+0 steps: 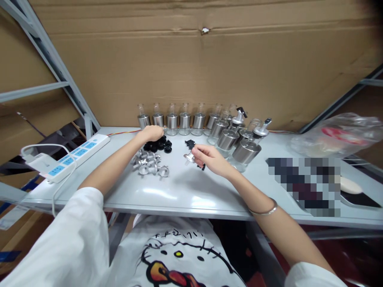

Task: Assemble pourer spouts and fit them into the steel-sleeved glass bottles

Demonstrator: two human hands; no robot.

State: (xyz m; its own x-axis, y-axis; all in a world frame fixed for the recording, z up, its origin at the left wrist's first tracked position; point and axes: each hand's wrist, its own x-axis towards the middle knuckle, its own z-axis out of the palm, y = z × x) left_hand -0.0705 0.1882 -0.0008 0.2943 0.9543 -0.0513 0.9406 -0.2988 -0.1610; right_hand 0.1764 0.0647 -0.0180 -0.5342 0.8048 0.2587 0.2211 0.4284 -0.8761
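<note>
My left hand (153, 132) reaches across the grey table (185, 191), fingers curled over a pile of black round caps (163, 145); what it grips is hidden. Just in front lies a heap of silver metal spout parts (149, 164). My right hand (209, 157) pinches one silver spout piece (189, 157) above the table, with small black bits (190, 143) lying just beyond it. A row of glass bottles with steel sleeves (179, 119) stands along the back.
More steel-sleeved bottles, two with spouts fitted (239, 139), cluster at the right. A white power strip (74, 155) with cable lies at the left. A plastic bag (338, 133) and a pixelated flat object (303, 185) sit at the right. Cardboard forms the back wall.
</note>
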